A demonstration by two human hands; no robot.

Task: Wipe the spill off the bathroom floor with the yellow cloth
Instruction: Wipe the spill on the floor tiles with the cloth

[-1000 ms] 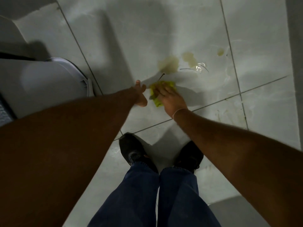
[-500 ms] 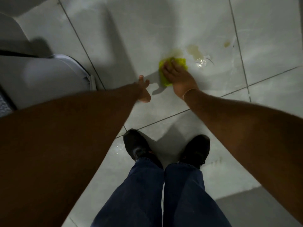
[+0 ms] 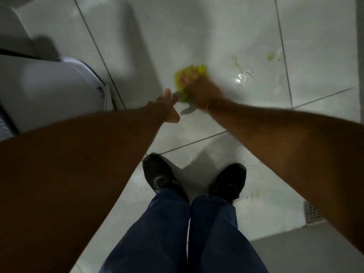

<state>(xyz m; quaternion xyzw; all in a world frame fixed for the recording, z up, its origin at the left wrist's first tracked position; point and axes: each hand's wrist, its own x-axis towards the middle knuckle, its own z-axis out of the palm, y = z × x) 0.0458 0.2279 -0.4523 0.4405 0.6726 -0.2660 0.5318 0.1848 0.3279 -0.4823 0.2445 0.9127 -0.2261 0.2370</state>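
My right hand (image 3: 201, 89) presses a crumpled yellow cloth (image 3: 197, 70) flat on the pale tiled floor (image 3: 197, 26); the cloth shows above and to the left of the fingers. Right of the cloth lie traces of a yellowish spill: a thin streak (image 3: 236, 63), a small blot (image 3: 270, 56) and a glinting wet patch (image 3: 241, 78). My left hand (image 3: 169, 109) rests on the floor just left of the cloth, fingers spread, holding nothing.
A white toilet (image 3: 59, 89) stands at the left. My two black shoes (image 3: 157, 174) and dark blue trousers fill the bottom middle. A metal floor drain (image 3: 313, 211) sits at the right, next to a darker grey floor strip (image 3: 295, 249).
My right hand pushed the cloth up over the large yellowish patch and has now drawn it slightly back; that patch is gone. The left hand has stayed on the floor.
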